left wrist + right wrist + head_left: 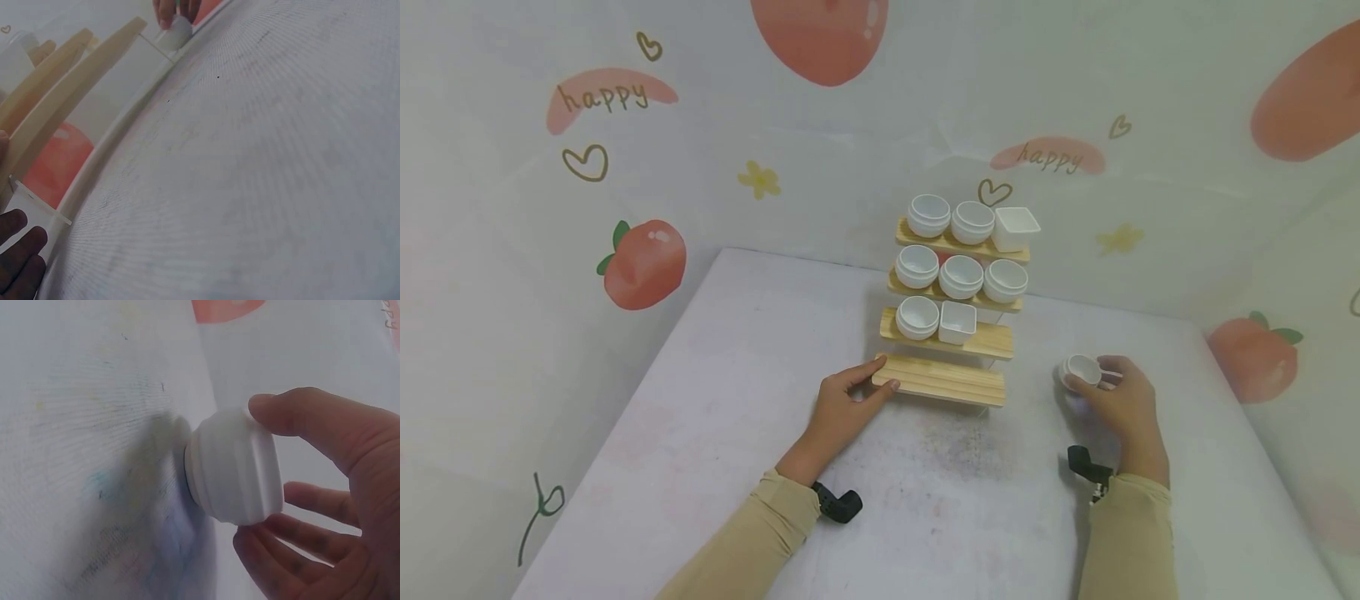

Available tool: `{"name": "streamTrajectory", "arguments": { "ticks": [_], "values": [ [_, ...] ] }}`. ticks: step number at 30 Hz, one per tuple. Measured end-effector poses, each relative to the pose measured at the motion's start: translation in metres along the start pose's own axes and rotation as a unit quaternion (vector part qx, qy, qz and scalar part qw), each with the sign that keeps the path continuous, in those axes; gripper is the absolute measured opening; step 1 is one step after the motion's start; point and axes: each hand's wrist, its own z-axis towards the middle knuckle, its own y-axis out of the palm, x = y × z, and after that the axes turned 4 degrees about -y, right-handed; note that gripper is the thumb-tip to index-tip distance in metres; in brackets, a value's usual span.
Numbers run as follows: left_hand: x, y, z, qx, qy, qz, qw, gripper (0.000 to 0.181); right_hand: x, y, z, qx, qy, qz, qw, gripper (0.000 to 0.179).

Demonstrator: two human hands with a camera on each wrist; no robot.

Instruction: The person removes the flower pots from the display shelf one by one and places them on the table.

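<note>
A tiered stand with pale wooden shelves stands on the table. My left hand (842,406) pinches the left end of its lowest shelf (938,380), thumb along the front edge. In the left wrist view, fingers (22,259) show below that shelf. To the right of the stand, my right hand (1123,404) holds a small round white pot (1082,372) by its rim. The right wrist view shows the pot (234,469) with its ringed wall and its base close over the table, thumb on one side and fingers on the other.
More white pots stand on the upper shelves: two round pots and a square pot (1015,229) on top, three round pots below, then a round pot (917,317) and a square pot (957,322). The lowest shelf is bare. A printed backdrop (865,150) rises behind the table.
</note>
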Motion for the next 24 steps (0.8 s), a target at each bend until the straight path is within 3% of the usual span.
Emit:
{"name": "streamTrajectory", "arguments": {
  "ticks": [12, 24],
  "values": [
    [0.0, 0.001, 0.0, 0.006, 0.006, 0.011, 0.9999, 0.05, -0.016, -0.002, -0.002, 0.041, -0.042, -0.002, 0.9983, 0.083],
    [0.001, 0.0, 0.0, 0.004, 0.006, 0.006, 0.9999, 0.05, -0.048, -0.003, -0.013, 0.099, -0.115, 0.021, 0.9882, 0.074]
  ]
}}
